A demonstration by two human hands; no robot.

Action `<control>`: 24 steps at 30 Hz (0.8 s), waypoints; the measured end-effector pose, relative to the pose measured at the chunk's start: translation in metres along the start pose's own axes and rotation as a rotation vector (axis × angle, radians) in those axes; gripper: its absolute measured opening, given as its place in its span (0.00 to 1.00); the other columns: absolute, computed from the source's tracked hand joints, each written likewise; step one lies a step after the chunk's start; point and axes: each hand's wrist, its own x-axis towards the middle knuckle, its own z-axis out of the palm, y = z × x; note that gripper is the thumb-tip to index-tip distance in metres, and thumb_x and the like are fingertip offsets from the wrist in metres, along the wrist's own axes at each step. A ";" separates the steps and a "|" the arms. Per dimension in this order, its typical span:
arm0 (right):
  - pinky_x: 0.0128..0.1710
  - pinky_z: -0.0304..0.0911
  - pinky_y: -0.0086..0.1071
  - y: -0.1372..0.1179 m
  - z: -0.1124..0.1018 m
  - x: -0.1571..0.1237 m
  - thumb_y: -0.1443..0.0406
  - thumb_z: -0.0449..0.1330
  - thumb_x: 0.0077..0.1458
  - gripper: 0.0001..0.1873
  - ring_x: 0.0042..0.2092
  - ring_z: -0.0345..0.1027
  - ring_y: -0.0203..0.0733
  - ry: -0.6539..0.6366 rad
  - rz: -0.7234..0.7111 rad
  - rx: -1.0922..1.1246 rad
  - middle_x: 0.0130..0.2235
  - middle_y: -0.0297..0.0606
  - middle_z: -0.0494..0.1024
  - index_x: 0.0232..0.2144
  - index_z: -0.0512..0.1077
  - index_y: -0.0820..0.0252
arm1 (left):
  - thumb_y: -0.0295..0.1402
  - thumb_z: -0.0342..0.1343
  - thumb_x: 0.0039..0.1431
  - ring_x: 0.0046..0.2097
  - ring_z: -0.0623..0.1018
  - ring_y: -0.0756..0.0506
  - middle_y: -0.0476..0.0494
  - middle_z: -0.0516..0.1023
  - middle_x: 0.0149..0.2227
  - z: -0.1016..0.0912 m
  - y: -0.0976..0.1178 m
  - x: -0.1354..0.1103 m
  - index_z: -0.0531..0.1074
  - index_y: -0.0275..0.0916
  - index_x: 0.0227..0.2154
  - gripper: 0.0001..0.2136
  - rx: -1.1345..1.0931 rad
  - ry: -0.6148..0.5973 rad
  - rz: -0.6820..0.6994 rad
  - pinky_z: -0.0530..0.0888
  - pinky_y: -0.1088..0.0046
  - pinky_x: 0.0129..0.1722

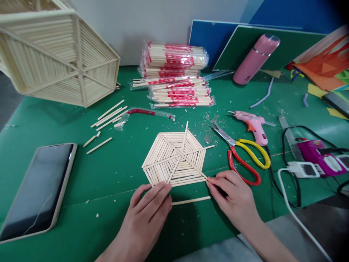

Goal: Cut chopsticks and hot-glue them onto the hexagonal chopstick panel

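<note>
Head view: flat hexagonal panel of pale wooden sticks (176,158), centre of frame.
Left hand (149,211): fingers over panel's lower-left edge; grip unclear.
Right hand (233,194): fingertips pinch its lower-right corner.

Hexagonal stick panel (175,158), centre: matt wood, ridged. Scissor blades (224,134), right of centre: shiny metal. Packets (174,60), upper centre: glossy clear plastic.

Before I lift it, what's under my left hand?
Your left hand covers part of the stick hexagon along its near edge. A loose stick runs up to the hand. I can't see the covered stretch or whether that stick continues beneath.
</note>
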 end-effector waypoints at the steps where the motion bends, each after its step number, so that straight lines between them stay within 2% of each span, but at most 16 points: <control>1: 0.30 0.63 0.33 0.000 0.000 0.000 0.69 0.57 0.50 0.06 0.32 0.65 0.38 0.001 0.002 -0.001 0.29 0.38 0.71 0.32 0.72 0.58 | 0.24 0.46 0.58 0.48 0.71 0.46 0.45 0.74 0.45 0.000 0.000 0.001 0.70 0.39 0.36 0.09 -0.001 0.006 -0.001 0.61 0.64 0.50; 8: 0.31 0.64 0.34 -0.001 0.003 -0.003 0.70 0.57 0.49 0.06 0.32 0.65 0.38 0.046 0.013 0.011 0.30 0.38 0.72 0.33 0.71 0.60 | 0.23 0.47 0.57 0.45 0.73 0.46 0.41 0.73 0.45 -0.002 0.001 0.001 0.70 0.38 0.35 0.08 0.019 0.034 -0.020 0.61 0.61 0.51; 14: 0.32 0.64 0.34 0.000 0.003 -0.003 0.69 0.56 0.50 0.07 0.33 0.66 0.38 0.077 0.015 0.032 0.31 0.38 0.72 0.34 0.71 0.59 | 0.24 0.47 0.57 0.46 0.72 0.47 0.44 0.74 0.43 -0.004 0.003 0.003 0.70 0.40 0.34 0.08 0.024 0.056 -0.031 0.60 0.61 0.52; 24: 0.30 0.62 0.33 -0.001 0.000 0.000 0.71 0.56 0.50 0.08 0.31 0.63 0.38 0.034 -0.002 0.047 0.29 0.38 0.69 0.33 0.73 0.60 | 0.23 0.46 0.57 0.48 0.71 0.46 0.43 0.74 0.42 -0.004 0.000 0.005 0.70 0.37 0.37 0.09 0.024 -0.020 0.050 0.62 0.62 0.51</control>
